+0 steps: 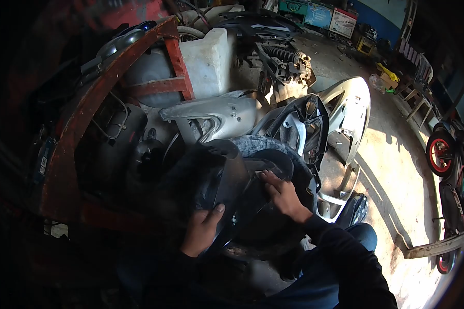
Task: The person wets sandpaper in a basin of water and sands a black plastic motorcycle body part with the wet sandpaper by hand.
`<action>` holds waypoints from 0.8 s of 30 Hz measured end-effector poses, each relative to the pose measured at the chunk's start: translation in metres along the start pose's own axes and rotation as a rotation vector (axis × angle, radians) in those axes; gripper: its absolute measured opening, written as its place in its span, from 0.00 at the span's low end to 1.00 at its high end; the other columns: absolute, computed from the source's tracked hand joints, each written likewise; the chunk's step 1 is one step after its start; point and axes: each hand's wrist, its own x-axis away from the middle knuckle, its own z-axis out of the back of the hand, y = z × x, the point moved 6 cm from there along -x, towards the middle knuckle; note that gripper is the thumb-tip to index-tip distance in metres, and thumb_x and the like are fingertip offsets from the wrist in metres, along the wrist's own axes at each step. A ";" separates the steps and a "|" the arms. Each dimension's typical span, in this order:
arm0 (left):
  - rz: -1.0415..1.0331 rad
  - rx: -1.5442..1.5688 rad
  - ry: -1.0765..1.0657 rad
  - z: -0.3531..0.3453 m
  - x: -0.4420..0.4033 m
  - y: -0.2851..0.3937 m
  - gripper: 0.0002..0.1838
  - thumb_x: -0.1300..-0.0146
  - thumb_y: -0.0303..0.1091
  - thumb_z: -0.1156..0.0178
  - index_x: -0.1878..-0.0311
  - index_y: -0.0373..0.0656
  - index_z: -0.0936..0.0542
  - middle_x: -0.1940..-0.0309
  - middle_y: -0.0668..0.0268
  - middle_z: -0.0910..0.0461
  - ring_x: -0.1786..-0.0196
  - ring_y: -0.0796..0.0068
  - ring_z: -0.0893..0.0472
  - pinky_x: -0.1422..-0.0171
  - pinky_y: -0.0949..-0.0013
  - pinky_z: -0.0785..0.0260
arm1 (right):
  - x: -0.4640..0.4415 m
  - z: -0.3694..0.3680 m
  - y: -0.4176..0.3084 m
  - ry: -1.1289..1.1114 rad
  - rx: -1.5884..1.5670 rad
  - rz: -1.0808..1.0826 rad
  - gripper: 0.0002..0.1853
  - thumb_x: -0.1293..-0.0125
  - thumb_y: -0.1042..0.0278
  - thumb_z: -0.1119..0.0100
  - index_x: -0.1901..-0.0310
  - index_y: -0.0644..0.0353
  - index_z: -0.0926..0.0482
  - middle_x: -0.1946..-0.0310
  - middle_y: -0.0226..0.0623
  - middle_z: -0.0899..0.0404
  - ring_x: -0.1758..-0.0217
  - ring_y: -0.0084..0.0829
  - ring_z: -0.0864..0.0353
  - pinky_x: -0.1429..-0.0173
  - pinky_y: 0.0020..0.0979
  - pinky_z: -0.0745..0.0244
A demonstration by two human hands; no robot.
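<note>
In front of me lies a dark plastic motorcycle body panel (231, 177), tilted over a round dark tyre-like ring (263, 143). My left hand (203, 229) grips the panel's near edge, thumb on top and fingers hidden underneath. On the panel's right part, the bent fingers of my right hand (283, 195) press down on a small pale piece (260, 174). Most of that piece is covered by the fingertips, so its kind cannot be made out. Deep shadow hides the panel's left side.
A silver fairing (219, 116) and a white panel (349, 116) stand just beyond. A red metal frame (82, 123) rises at the left, beside a pale concrete block (206, 64). Farther right are a wooden beam (435, 247) and a red-rimmed motorcycle wheel (440, 155).
</note>
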 end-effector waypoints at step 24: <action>-0.241 -0.299 0.115 -0.020 0.005 -0.012 0.25 0.25 0.41 0.45 0.76 0.31 0.27 0.85 0.58 0.32 0.81 0.73 0.33 0.72 0.62 0.41 | -0.007 0.040 0.044 0.159 -0.111 -0.008 0.19 0.29 0.76 0.53 0.38 0.65 0.24 0.32 0.53 0.30 0.22 0.45 0.42 0.20 0.38 0.48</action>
